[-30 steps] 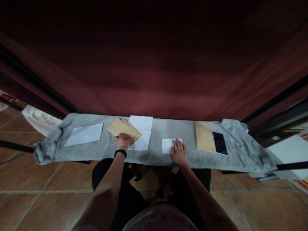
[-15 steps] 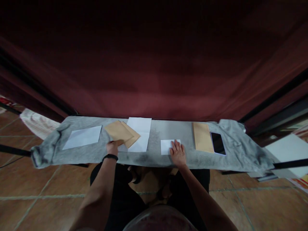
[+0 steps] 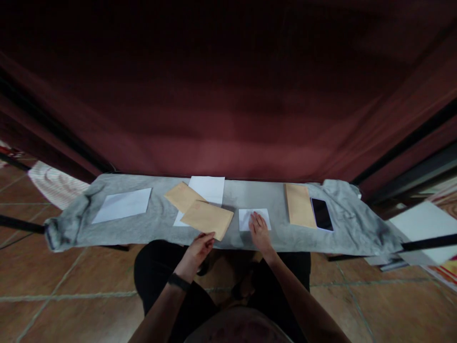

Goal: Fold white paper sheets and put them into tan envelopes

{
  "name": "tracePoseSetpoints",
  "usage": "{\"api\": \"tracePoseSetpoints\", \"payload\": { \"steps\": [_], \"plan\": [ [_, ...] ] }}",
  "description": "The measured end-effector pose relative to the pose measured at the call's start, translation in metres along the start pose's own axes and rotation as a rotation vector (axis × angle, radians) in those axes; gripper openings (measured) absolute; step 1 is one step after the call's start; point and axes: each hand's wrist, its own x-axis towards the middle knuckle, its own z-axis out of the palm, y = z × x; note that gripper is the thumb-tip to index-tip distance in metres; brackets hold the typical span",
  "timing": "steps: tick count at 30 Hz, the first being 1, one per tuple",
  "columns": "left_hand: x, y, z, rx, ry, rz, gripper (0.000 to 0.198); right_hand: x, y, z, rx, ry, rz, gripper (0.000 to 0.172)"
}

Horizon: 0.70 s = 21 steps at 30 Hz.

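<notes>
Pinched at its lower edge in my left hand (image 3: 200,248) is a brown envelope (image 3: 207,218), raised toward me over the front of the grey cloth. It partly covers another brown envelope (image 3: 183,196), which lies on a large white sheet of paper (image 3: 212,187) with visible fold lines. My right hand (image 3: 260,231) rests with its fingers on a small white folded paper (image 3: 244,220). The fingers lie flat and slightly apart, hiding the middle of that paper.
The grey cloth (image 3: 235,190) covers a narrow table against a dark red panel (image 3: 228,157). A white sheet (image 3: 123,205) lies at the left. To the right are a stack of brown envelopes (image 3: 300,206) and a phone (image 3: 322,214), beside bunched cloth.
My left hand has moved right and toward me, drawing one brown envelope off the other. My right hand has shifted slightly left on the small white paper.
</notes>
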Motion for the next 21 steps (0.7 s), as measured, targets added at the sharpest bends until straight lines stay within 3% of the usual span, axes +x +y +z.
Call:
{"api": "tracePoseSetpoints", "payload": {
  "steps": [4, 7, 14, 21],
  "plan": [
    [-0.004, -0.035, 0.039, -0.061, -0.077, -0.041, 0.033, -0.010, -0.025, 0.009, 0.489, -0.152, 0.195, 0.054],
    [-0.005, -0.047, 0.057, -0.099, -0.147, -0.073, 0.030, -0.012, -0.036, 0.008, 0.785, -0.164, 0.368, 0.044],
    [-0.011, -0.057, 0.069, -0.132, -0.233, -0.166, 0.021, -0.007, -0.038, -0.004, 0.810, -0.179, 0.473, 0.034],
    [-0.016, -0.058, 0.068, -0.090, -0.285, -0.222, 0.020, -0.006, -0.036, -0.005, 0.679, -0.221, 0.371, 0.034]
  ]
}}
